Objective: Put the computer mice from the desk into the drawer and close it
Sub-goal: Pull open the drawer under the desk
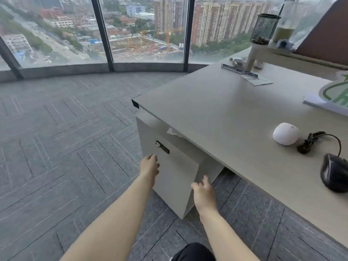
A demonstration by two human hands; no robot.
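A white mouse [285,133] and a black wired mouse [334,172] with its bundled cable [311,141] lie on the grey desk [216,110] at the right. Under the desk's left end stands a grey drawer cabinet [175,178] with a dark lock [162,147] on its front. My left hand [149,164] rests against the left edge of the cabinet front, fingers apart. My right hand [203,193] sits at the front's right edge, fingers spread, nothing in it. Whether the drawer is pulled out at all I cannot tell.
A mesh pen cup [264,28] and a bottle [286,25] stand on a raised shelf at the back right. Papers [257,79] and a green-and-white item [335,93] lie on the desk. Grey carpet [66,138] spreads left, up to floor-length windows.
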